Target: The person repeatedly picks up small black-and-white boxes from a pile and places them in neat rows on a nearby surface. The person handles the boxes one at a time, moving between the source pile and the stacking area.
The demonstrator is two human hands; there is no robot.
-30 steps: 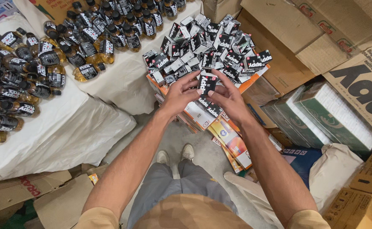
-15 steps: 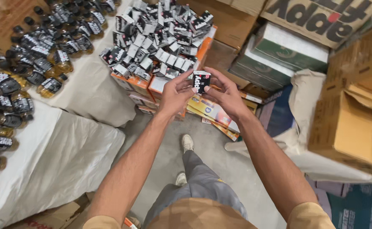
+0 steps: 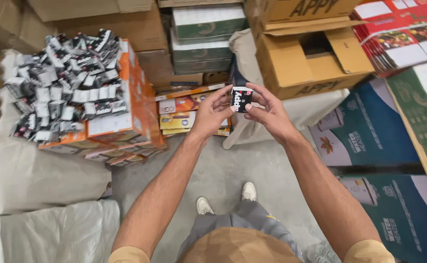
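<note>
Both hands pinch one small black carton (image 3: pixel 241 99) between them: the left hand (image 3: pixel 212 114) grips its left edge with thumb and fingertips, the right hand (image 3: pixel 268 112) closes on its right edge, so the carton sits clamped from two sides with its printed face turned up toward the camera, which looks like a hold for inspecting or working at the flap. It is held out in the air in front of the body, above a sack (image 3: pixel 291 109) draped over stock and just in front of an open cardboard box (image 3: pixel 315 63), touching neither. To the left, well apart from the hands, a heap of like cartons (image 3: pixel 65 87) is piled loose on top of flat orange boxes (image 3: pixel 126 122), which serve as a makeshift table at a handy height. Between that stack and the hands lie flat yellow and orange packs (image 3: pixel 184 112), stacked low. Green boxes (image 3: pixel 206 36) stand further back, and green and blue cartons (image 3: pixel 369 131) lean at the right. Pale sheeting (image 3: pixel 33 170) covers the lower left. The person stands on bare concrete floor (image 3: pixel 233 165), shoes (image 3: pixel 225 197) pointing toward the stacks.
</note>
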